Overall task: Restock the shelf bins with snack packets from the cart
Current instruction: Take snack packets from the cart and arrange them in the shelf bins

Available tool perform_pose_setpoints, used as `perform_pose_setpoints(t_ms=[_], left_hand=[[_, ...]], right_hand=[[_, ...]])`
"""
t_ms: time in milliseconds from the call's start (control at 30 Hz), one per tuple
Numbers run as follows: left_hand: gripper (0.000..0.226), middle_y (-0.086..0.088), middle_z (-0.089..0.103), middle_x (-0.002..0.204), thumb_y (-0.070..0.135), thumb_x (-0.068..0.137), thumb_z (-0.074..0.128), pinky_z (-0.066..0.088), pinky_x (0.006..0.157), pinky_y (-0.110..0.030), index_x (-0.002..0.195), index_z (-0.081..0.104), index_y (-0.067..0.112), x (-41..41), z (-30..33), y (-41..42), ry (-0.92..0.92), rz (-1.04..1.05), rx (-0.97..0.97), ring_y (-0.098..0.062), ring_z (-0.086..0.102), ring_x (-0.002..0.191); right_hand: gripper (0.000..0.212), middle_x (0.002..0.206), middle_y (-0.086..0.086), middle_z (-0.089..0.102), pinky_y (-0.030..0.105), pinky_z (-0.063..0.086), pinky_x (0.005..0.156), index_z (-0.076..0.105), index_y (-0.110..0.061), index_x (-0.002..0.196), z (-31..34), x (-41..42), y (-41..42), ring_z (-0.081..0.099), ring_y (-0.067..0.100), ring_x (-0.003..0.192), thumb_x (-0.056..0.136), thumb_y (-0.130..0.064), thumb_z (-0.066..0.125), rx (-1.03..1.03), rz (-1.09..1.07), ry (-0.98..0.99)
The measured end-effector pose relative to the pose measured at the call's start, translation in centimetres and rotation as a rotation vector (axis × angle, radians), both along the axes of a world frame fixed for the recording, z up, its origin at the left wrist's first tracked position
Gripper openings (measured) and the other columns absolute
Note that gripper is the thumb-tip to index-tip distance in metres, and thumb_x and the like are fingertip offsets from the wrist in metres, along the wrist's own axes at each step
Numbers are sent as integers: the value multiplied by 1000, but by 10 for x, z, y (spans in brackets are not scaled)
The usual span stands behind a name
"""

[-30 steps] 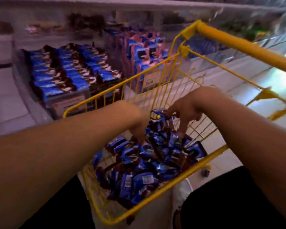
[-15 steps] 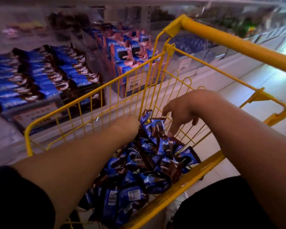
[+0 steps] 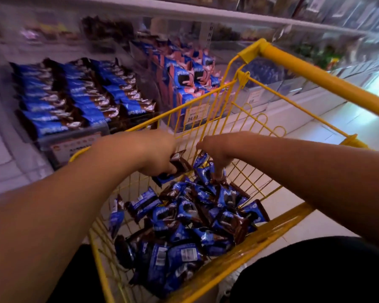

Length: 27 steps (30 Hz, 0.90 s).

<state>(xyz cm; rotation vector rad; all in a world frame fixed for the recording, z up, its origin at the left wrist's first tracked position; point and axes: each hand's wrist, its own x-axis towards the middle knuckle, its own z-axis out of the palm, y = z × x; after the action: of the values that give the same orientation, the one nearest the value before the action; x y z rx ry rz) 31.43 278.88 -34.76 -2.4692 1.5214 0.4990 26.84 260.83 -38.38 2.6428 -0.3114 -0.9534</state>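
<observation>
Store aisle, white shelf [image 3: 184, 12] above clear shelf bins [image 3: 74, 136] stocked with blue packet rows at left. Left hand [image 3: 155, 156] has its fingers curled round a couple of brown-blue snack packets [image 3: 175, 169], lifted over the yellow cart [image 3: 260, 239]. Right hand [image 3: 217, 154] reaches down, fingers pinching a packet atop the loose pile [image 3: 184, 226] in the cart.
</observation>
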Motion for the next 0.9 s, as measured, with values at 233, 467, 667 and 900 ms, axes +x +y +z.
perform_pose_setpoints(t_ms=[233,467,667,900], left_hand=[[20,2,58,92,43,95,57,50,73,-36,93,52,24,9,-1,17,210,20,-102,-18,58,81],[17,-4,66,98,37,95,59,56,77,-40,102,55,21,20,-5,22,251,36,-49,-21,66,86],[10,0,60,97,36,99,54,54,56,-29,93,47,31,20,-2,23,326,95,-166,-16,70,72],[15,-16,70,97,16,92,64,60,61,-36,103,61,8,18,10,34,1016,560,-587,-24,74,71]], right_hand=[[109,148,17,24,41,53,85,25,-21,148,-56,10,-15,53,40,119,63,-31,93,55,-7,-44],[104,152,13,21,36,47,72,24,-27,153,-66,5,-17,57,38,112,71,-17,88,-80,160,48],[53,108,-1,59,32,48,76,62,-23,109,-9,2,-4,58,23,100,65,-36,90,124,144,-40],[42,93,-3,73,29,59,59,73,-22,104,81,-68,23,71,10,73,65,-27,89,1026,-134,-711]])
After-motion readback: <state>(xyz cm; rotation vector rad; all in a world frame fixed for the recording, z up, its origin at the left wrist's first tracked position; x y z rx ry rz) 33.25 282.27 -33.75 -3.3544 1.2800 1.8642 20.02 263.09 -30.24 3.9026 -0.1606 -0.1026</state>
